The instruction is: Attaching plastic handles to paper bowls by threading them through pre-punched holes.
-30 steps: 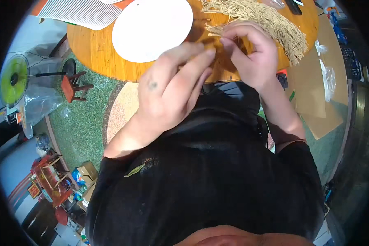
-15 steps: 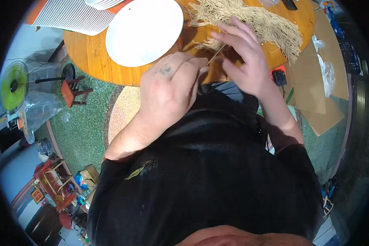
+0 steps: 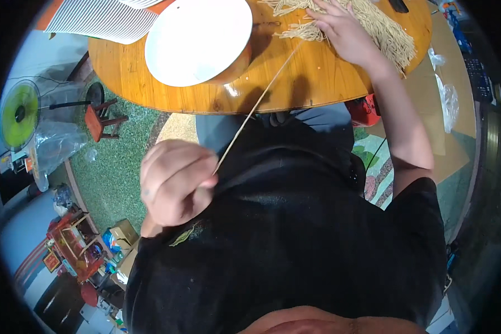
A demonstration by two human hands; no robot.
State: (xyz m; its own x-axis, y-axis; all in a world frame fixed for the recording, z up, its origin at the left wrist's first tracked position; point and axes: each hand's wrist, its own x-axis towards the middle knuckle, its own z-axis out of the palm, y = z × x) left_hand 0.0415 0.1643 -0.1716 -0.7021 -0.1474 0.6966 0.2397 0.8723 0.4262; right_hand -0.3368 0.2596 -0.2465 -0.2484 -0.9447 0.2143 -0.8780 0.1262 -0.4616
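Note:
My left hand (image 3: 175, 181) is in front of my black shirt, its fingers pinched closed on the end of a long, thin tan cord (image 3: 256, 106). The cord runs taut in a slant up across the table edge to a small tan bunch (image 3: 301, 32). My right hand (image 3: 345, 33) lies at the left part of a big pile of tan cords (image 3: 387, 33), fingers stretched out and somewhat apart. Whether its fingertips touch single strands is hard to tell. Left of the bunch stands a large white round dish (image 3: 197, 42).
The wooden table (image 3: 172, 100) curves toward me. At its far left lies a white ribbed sheet (image 3: 103, 22). Beyond the left edge are a small red stool (image 3: 97, 121) and a green fan (image 3: 20, 114). Flattened cardboard (image 3: 428, 100) lies at the right, near a red object (image 3: 364, 111) under the edge.
My left hand has drawn down and left toward my chest, stretching the cord out. My right hand has moved away from it, up to the pile.

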